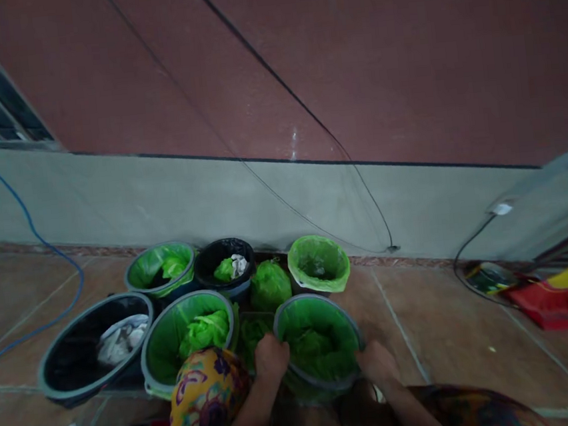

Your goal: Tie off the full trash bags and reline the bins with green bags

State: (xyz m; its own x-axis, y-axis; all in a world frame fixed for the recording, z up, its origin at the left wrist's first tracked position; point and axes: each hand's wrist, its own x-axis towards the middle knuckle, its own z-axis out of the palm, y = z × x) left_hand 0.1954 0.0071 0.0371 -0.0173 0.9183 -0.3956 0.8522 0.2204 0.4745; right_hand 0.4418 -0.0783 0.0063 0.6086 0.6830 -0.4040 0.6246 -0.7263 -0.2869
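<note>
Green-lined bin [319,343], left hand [272,356] and right hand [377,363] clamped on rim, no readable writing

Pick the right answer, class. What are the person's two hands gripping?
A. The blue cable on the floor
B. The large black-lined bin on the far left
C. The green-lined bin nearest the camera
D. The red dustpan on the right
C: the left hand and the right hand grip opposite sides of the rim of the green-lined bin closest to the camera.
</note>
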